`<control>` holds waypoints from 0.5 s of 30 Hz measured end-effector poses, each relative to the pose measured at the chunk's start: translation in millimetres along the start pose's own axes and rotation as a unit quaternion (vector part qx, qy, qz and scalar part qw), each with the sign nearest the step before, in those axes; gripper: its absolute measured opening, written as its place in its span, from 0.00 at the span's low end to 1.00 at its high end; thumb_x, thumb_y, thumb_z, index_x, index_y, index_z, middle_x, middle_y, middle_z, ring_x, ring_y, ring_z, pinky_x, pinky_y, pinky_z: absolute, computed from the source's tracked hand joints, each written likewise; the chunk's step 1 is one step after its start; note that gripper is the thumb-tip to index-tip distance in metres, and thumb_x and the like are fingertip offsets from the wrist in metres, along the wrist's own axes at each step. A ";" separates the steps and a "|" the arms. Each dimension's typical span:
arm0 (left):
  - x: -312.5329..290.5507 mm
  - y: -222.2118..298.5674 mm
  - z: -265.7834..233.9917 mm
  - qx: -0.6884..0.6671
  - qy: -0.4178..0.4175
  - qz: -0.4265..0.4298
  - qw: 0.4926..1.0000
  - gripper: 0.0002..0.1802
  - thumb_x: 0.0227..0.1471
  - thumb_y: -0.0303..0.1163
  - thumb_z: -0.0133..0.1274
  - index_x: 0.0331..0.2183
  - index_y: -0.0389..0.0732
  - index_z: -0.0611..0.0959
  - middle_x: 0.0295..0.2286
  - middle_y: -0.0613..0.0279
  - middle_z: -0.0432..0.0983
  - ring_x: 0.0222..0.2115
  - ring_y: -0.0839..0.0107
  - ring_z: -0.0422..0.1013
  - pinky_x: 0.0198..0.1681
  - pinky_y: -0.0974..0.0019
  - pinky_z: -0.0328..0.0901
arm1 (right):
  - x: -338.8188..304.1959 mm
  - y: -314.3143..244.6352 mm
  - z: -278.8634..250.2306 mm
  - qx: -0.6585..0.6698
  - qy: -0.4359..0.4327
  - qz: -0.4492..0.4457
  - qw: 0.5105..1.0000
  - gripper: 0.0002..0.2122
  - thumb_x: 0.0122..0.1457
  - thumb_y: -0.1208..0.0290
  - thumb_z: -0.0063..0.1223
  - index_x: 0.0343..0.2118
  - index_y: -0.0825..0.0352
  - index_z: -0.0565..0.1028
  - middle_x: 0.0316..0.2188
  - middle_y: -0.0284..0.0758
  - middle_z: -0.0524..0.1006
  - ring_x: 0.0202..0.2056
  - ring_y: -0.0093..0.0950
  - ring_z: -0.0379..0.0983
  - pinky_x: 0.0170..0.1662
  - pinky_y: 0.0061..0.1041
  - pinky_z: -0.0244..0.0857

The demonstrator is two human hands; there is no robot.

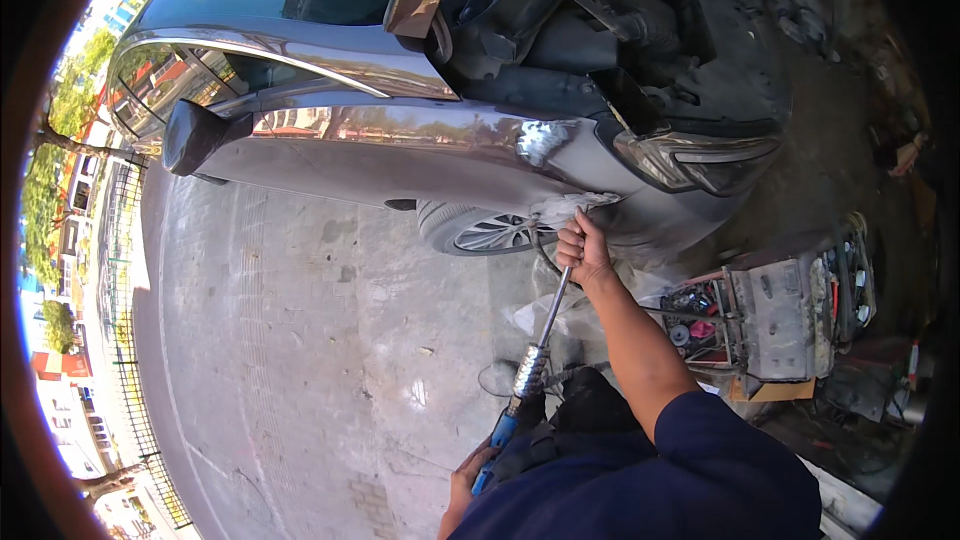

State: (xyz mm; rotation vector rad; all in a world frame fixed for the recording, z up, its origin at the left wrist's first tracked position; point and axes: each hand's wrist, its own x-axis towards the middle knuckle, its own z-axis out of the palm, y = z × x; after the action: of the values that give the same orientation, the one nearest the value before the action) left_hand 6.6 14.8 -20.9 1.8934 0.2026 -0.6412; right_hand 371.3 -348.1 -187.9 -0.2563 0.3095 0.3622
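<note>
- Grey car (330, 168), at twelve o'clock.
- Left hand (470, 470), closed round the blue grip (503, 431).
- Tool (531, 368), long axis towards one o'clock.
- Pale patch (556, 207) on car; contact with tool hidden.
- Right hand (588, 250), wrapped round the shaft (556, 306); nearer, patch just beside it at twelve o'clock.
- Toolbox (788, 332), right hand's four o'clock.

The right hand (587, 250) hides 1 end of the blue-handled rod (530, 372), so contact with the car (350, 160) cannot be told. The lower edge crops the left forearm (453, 518). Items (690, 322) at the toolbox's (782, 315) left end are too small to tell.
</note>
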 end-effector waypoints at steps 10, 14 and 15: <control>5.8 -23.6 -10.6 -0.019 0.000 0.006 1.000 0.33 0.52 0.44 0.69 0.59 0.42 0.86 0.64 0.43 0.76 0.65 0.51 0.74 0.67 0.56 0.67 | 27.2 33.9 46.9 -0.324 0.472 -0.130 0.810 0.23 0.70 0.49 0.64 0.32 0.64 0.67 0.19 0.30 0.67 0.16 0.24 0.61 0.17 0.26 0.49; 14.8 -23.5 -13.8 -0.027 -0.028 0.030 0.999 0.35 0.51 0.46 0.69 0.59 0.44 0.86 0.65 0.42 0.75 0.67 0.49 0.72 0.68 0.54 0.67 | 39.6 -0.8 -38.1 -0.436 0.501 -0.196 0.722 0.26 0.70 0.47 0.62 0.40 0.73 0.75 0.25 0.37 0.75 0.18 0.31 0.68 0.18 0.34 0.59; 15.7 -24.5 -15.4 -0.025 -0.027 0.027 0.999 0.36 0.50 0.47 0.70 0.59 0.44 0.86 0.65 0.42 0.75 0.67 0.48 0.72 0.68 0.54 0.67 | 44.9 0.9 -44.7 -0.438 0.501 -0.195 0.721 0.26 0.70 0.47 0.61 0.40 0.73 0.75 0.25 0.37 0.74 0.17 0.30 0.67 0.18 0.33 0.59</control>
State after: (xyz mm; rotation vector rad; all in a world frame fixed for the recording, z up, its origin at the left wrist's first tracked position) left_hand 14.6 36.3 -44.5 1.8251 0.1307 -0.6436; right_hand 399.8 -347.0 -244.5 -1.4684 1.1361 -0.1273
